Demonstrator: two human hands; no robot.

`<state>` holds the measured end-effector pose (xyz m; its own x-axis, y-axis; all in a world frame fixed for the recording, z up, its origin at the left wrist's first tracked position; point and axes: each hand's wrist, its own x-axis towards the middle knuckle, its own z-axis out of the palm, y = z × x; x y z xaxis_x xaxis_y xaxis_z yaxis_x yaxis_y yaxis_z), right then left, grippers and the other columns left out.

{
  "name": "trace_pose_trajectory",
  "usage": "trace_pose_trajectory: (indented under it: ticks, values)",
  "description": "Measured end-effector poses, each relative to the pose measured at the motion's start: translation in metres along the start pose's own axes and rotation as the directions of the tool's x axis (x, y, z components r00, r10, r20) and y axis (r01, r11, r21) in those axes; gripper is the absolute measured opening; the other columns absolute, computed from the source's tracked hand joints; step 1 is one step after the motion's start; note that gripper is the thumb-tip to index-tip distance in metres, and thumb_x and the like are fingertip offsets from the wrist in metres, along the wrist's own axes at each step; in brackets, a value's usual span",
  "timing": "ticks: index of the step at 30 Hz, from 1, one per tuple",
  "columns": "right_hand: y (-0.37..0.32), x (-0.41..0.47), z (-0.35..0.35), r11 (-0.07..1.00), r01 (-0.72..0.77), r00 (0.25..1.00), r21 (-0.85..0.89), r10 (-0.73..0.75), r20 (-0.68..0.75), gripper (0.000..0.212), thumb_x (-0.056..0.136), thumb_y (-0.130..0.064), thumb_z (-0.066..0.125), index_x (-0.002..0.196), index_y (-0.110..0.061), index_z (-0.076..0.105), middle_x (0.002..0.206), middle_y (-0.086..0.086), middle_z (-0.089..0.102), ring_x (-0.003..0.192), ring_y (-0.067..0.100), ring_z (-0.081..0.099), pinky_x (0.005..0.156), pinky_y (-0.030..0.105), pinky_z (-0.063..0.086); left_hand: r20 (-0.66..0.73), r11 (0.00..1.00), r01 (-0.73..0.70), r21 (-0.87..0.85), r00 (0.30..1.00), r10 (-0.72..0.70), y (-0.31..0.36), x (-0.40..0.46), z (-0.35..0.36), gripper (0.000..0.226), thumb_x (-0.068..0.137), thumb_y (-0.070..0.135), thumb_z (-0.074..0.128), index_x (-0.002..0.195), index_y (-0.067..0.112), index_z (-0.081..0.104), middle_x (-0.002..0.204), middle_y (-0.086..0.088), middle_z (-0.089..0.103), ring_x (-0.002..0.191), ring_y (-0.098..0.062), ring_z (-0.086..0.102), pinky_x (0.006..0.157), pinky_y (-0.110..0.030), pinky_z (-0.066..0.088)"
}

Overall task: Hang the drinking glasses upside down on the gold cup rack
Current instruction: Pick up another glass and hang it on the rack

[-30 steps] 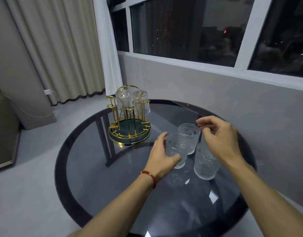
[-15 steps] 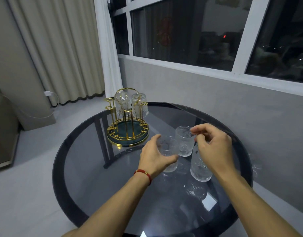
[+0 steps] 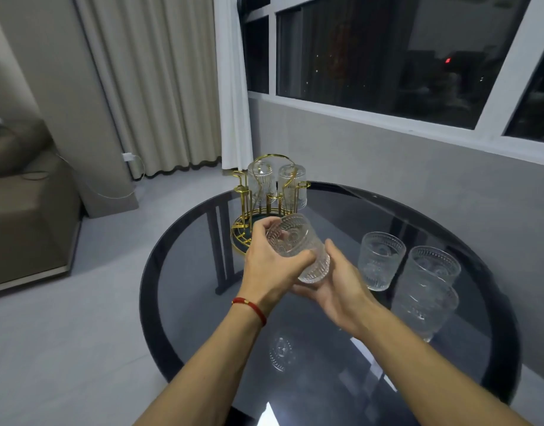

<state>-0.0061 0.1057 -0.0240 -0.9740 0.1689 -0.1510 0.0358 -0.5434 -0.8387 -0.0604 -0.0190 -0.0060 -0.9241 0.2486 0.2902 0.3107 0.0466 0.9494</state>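
Two glasses (image 3: pixel 378 261) stand on the table, two hang (rack (image 3: pixel 272 192)), one in both hands (image 3: pixel 298 272).

No legible text, label, brand or number appears anywhere in the scene. The small red light (image 3: pixel 447 60) glowing beyond the dark window (image 3: pixel 387 53) at far right is too blurred to read as a sign.
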Motion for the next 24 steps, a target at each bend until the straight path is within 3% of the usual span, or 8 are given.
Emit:
trace_pose_trajectory:
  ticks: [4, 7, 8, 10, 12, 14, 18, 24]
  values:
    - [0.002, 0.016, 0.003, 0.994, 0.047, 0.997, 0.1, -0.041, -0.063, 0.046, 0.111, -0.033, 0.042, 0.136, -0.004, 0.066, 0.134, 0.021, 0.072, 0.129, 0.038, 0.066, 0.105, 0.054, 0.054, 0.08, 0.992, 0.072, -0.107, 0.995, -0.063, -0.012, 0.014, -0.009, 0.066, 0.068, 0.043, 0.079, 0.127, 0.031, 0.055, 0.119, 0.011, 0.063, 0.105, 0.01, 0.061, 0.088, -0.015, 0.053]
    - [-0.003, 0.021, 0.002, 0.972, 0.191, 0.94, -0.134, -0.22, -0.259, 0.036, 0.107, -0.03, 0.054, 0.132, -0.006, 0.064, 0.13, 0.019, 0.072, 0.118, 0.034, 0.071, 0.084, 0.046, 0.062, 0.119, 0.95, 0.215, -0.226, 0.974, -0.192, -0.028, 0.03, -0.02, 0.051, 0.086, 0.06, 0.056, 0.124, 0.026, 0.061, 0.126, -0.003, 0.062, 0.12, -0.02, 0.06, 0.103, -0.051, 0.053]
    - [-0.004, 0.024, 0.002, 0.945, 0.22, 0.913, -0.242, -0.287, -0.292, 0.035, 0.105, -0.031, 0.059, 0.132, -0.009, 0.063, 0.131, 0.016, 0.071, 0.115, 0.029, 0.072, 0.081, 0.044, 0.063, 0.076, 0.958, 0.212, -0.19, 0.977, -0.201, -0.039, 0.035, -0.025, 0.048, 0.09, 0.06, 0.048, 0.121, 0.027, 0.061, 0.125, -0.003, 0.061, 0.121, -0.022, 0.057, 0.103, -0.052, 0.052]
    - [-0.012, 0.019, -0.001, 0.854, 0.272, 0.851, -0.443, -0.429, -0.304, 0.039, 0.099, -0.038, 0.067, 0.134, -0.021, 0.061, 0.134, 0.005, 0.065, 0.12, 0.023, 0.066, 0.09, 0.046, 0.062, 0.0, 0.986, 0.091, 0.141, 0.996, -0.092, -0.059, 0.037, -0.03, 0.047, 0.092, 0.058, 0.04, 0.126, 0.031, 0.058, 0.13, -0.001, 0.058, 0.129, -0.024, 0.051, 0.104, -0.044, 0.048]
    - [-0.02, 0.017, -0.002, 0.713, 0.311, 0.798, -0.628, -0.555, -0.235, 0.046, 0.093, -0.045, 0.072, 0.136, -0.032, 0.06, 0.136, -0.007, 0.062, 0.127, 0.016, 0.06, 0.102, 0.046, 0.055, 0.066, 0.849, -0.031, 0.527, 0.998, -0.005, -0.087, 0.038, -0.036, 0.054, 0.095, 0.056, 0.038, 0.143, 0.032, 0.049, 0.149, -0.005, 0.046, 0.144, -0.027, 0.034, 0.112, -0.053, 0.038]
    - [-0.028, 0.016, 0.0, 0.609, 0.353, 0.764, -0.71, -0.626, -0.156, 0.054, 0.086, -0.049, 0.077, 0.136, -0.037, 0.06, 0.135, -0.016, 0.062, 0.129, 0.007, 0.056, 0.105, 0.04, 0.05, 0.164, 0.673, -0.104, 0.732, 0.986, -0.026, -0.11, 0.039, -0.038, 0.058, 0.1, 0.055, 0.036, 0.155, 0.041, 0.028, 0.168, -0.003, 0.021, 0.156, -0.027, 0.009, 0.121, -0.062, 0.02]
    - [-0.05, 0.019, 0.007, 0.522, 0.404, 0.75, -0.751, -0.659, -0.054, 0.061, 0.077, -0.056, 0.08, 0.132, -0.036, 0.066, 0.13, -0.012, 0.07, 0.125, 0.009, 0.064, 0.104, 0.043, 0.055, 0.259, 0.525, -0.183, 0.831, 0.963, -0.074, -0.128, 0.041, -0.032, 0.064, 0.1, 0.061, 0.021, 0.156, 0.05, -0.005, 0.172, 0.004, -0.009, 0.157, -0.024, -0.015, 0.123, -0.065, 0.002]
    - [-0.1, 0.059, 0.062, 0.403, 0.504, 0.662, -0.764, -0.748, 0.042, 0.066, 0.076, -0.061, 0.079, 0.134, -0.032, 0.066, 0.128, -0.011, 0.069, 0.118, 0.009, 0.066, 0.099, 0.043, 0.059, 0.255, 0.483, -0.197, 0.853, 0.965, -0.056, -0.132, 0.042, -0.031, 0.069, 0.099, 0.061, 0.025, 0.156, 0.05, -0.013, 0.171, 0.003, -0.016, 0.157, -0.028, -0.012, 0.122, -0.067, 0.0]
